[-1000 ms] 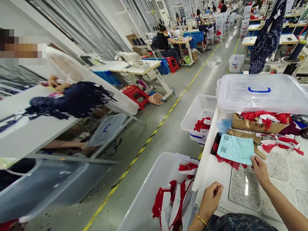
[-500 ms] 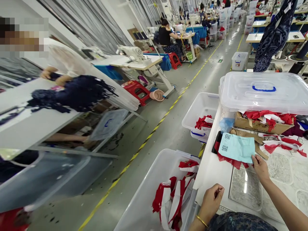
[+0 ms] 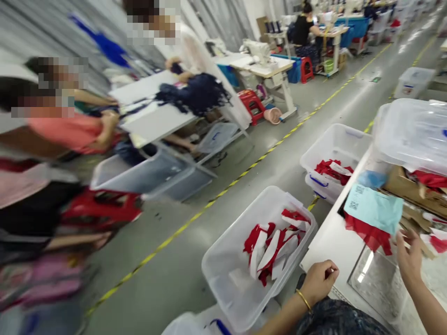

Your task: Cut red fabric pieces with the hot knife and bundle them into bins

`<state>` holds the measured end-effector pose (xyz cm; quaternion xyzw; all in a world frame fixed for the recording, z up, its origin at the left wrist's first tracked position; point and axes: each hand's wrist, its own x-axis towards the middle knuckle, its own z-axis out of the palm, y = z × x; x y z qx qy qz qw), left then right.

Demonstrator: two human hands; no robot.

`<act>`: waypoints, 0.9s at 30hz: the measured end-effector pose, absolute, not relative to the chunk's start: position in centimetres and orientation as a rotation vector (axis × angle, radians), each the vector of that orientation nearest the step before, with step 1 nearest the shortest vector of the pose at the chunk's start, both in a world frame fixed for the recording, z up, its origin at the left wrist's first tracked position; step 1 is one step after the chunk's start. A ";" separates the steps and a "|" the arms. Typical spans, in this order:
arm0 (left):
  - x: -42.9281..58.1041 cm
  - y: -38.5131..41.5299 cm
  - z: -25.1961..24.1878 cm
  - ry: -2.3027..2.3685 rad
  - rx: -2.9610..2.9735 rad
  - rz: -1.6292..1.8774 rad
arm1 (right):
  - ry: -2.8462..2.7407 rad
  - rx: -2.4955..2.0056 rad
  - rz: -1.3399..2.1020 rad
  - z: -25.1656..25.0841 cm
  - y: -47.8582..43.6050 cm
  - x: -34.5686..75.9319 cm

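My left hand (image 3: pixel 319 279), with a gold bangle at the wrist, is held loosely curled near the table's front edge, and nothing shows in its fingers. My right hand (image 3: pixel 410 256) has its fingers apart, just beside the lower right corner of a light blue printed paper slip (image 3: pixel 375 207). That slip lies on a stack of red fabric pieces (image 3: pixel 370 231) on the white table (image 3: pixel 344 244). Left of the table, a clear plastic bin (image 3: pixel 218 265) contains red and white fabric strips (image 3: pixel 268 251).
A second bin (image 3: pixel 310 158) with red pieces stands farther along the table. A lidded clear box (image 3: pixel 415 130) sits above a cardboard box (image 3: pixel 405 186) at the right. Yellow-black tape (image 3: pixel 206 207) marks the aisle floor. Several people work at tables on the left and behind.
The view has swung left, bringing in more co-workers and the whole near bin. My right hand has let go of the slip's corner and its fingers have spread. My left hand stays curled.
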<state>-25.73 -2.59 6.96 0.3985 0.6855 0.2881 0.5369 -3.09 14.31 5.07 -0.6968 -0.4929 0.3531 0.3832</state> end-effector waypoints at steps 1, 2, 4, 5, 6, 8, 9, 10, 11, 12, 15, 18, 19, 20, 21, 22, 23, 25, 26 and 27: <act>-26.0 -3.1 7.0 1.640 0.926 0.716 | -1.290 -1.791 0.823 5.1 13.9 -3.2; -26.4 -3.6 7.0 1.649 0.905 0.755 | -1.319 -1.806 0.759 5.2 13.3 -3.3; -27.3 -5.0 6.7 1.699 0.878 0.855 | -1.420 -1.823 0.726 5.0 11.9 -3.5; -27.9 -5.8 6.4 1.755 0.866 0.908 | -1.511 -1.819 0.752 4.8 11.1 -3.6; -28.5 -6.6 5.9 1.826 0.844 0.954 | -1.625 -1.805 0.769 4.5 10.2 -3.8; -30.1 -8.4 4.7 1.977 0.768 1.014 | -1.899 -1.702 0.813 3.7 8.6 -4.2; -31.0 -9.2 3.8 2.041 0.716 1.024 | -2.029 -1.625 0.824 3.1 7.9 -4.4; -32.1 -10.0 2.8 2.089 0.660 1.021 | -2.141 -1.537 0.831 2.6 7.3 -4.8; -33.2 -10.7 1.7 2.127 0.607 1.008 | -2.233 -1.453 0.829 2.0 6.9 -5.2; -34.4 -11.4 0.4 2.166 0.557 0.984 | -2.310 -1.375 0.821 1.4 6.6 -5.6; -37.8 -13.0 -3.6 2.248 0.437 0.850 | -2.496 -1.166 0.729 0.1 6.3 -7.0; -40.0 -13.9 -7.5 2.258 0.382 0.660 | -2.611 -1.051 0.568 -0.6 6.2 -7.9; -40.5 -14.1 -8.7 2.247 0.375 0.596 | -2.625 -1.056 0.526 -0.8 6.1 -8.1; -41.0 -14.3 -9.8 2.232 0.372 0.533 | -2.633 -1.077 0.499 -0.9 6.1 -8.1; -41.3 -14.4 -10.9 2.214 0.370 0.473 | -2.635 -1.111 0.481 -1.0 6.0 -7.9; -41.7 -14.6 -11.9 2.197 0.369 0.415 | -2.631 -1.149 0.460 -1.2 6.0 -7.7; -42.1 -14.8 -12.9 2.182 0.367 0.357 | -2.630 -1.181 0.444 -1.5 6.1 -7.3; -43.1 -15.4 -14.8 2.160 0.365 0.250 | -2.641 -1.216 0.438 -2.3 6.3 -6.1; -43.6 -15.7 -15.6 2.155 0.367 0.202 | -2.653 -1.225 0.460 -2.7 6.5 -5.5; -44.2 -16.0 -16.4 2.154 0.371 0.159 | -2.646 -1.249 0.476 -3.2 6.7 -4.9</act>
